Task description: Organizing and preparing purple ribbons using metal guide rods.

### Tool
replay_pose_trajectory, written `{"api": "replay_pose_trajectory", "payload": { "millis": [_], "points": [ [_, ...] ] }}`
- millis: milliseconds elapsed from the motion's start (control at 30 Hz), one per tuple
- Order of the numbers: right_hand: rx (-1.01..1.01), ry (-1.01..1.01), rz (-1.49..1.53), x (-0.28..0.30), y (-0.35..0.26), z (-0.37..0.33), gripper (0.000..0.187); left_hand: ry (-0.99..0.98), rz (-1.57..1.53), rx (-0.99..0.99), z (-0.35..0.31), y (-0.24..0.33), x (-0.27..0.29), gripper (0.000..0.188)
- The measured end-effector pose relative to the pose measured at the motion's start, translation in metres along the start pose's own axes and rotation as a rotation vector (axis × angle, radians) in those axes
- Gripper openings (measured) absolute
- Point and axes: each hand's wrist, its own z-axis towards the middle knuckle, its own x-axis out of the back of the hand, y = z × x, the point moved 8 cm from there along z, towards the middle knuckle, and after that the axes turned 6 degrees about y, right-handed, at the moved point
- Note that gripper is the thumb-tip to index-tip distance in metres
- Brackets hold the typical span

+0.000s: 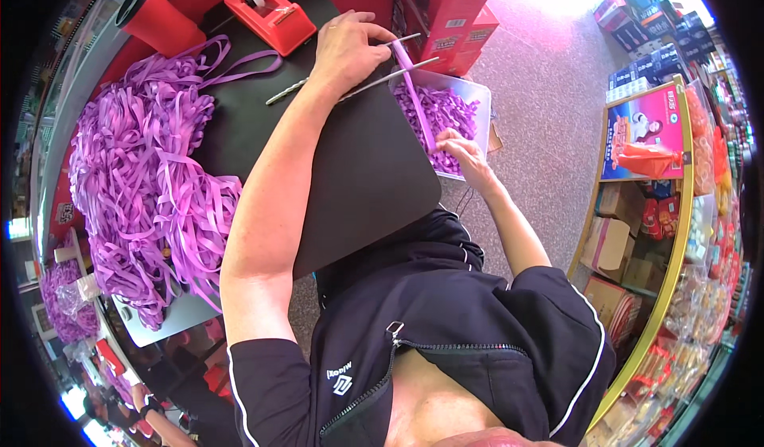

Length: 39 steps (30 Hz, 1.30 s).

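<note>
A purple ribbon is stretched between my two hands, crossing two thin metal rods that reach past the far right edge of the black table. My left hand is closed in a pinch at its upper end, beside the farther rod. The nearer rod passes under my left wrist. With its fingers pinched, my right hand grips the ribbon's lower end. Below the ribbon is a whitish plastic bin with many short purple pieces in it.
A big tangled heap of purple ribbon covers the left of the black table. Behind it stand a red cup and a red tape dispenser. Red boxes rise beyond the bin; a stocked shelf stands right.
</note>
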Motion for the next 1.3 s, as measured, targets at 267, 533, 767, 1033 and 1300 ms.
{"api": "replay_pose_trajectory", "payload": {
  "millis": [267,533,767,1033,1300],
  "points": [
    [0.107,0.103,0.149,0.002,-0.093,-0.018,0.030,-0.017,-0.005,0.005,0.002,-0.002,-0.001,0.031],
    [0.507,0.030,-0.304,0.001,-0.187,0.000,0.022,0.000,0.021,-0.001,0.000,-0.004,-0.004,0.030],
    [0.577,-0.002,0.150,0.000,-0.226,0.064,0.031,-0.012,-0.011,0.017,0.001,-0.008,-0.006,0.028],
    [0.345,-0.123,0.172,-0.001,-0.187,0.213,0.041,-0.024,0.032,-0.006,-0.001,0.000,-0.002,0.031],
    [-0.004,-0.143,0.273,-0.015,-0.104,0.235,0.052,0.091,-0.017,-0.062,-0.004,0.001,0.007,0.029]
  ]
}}
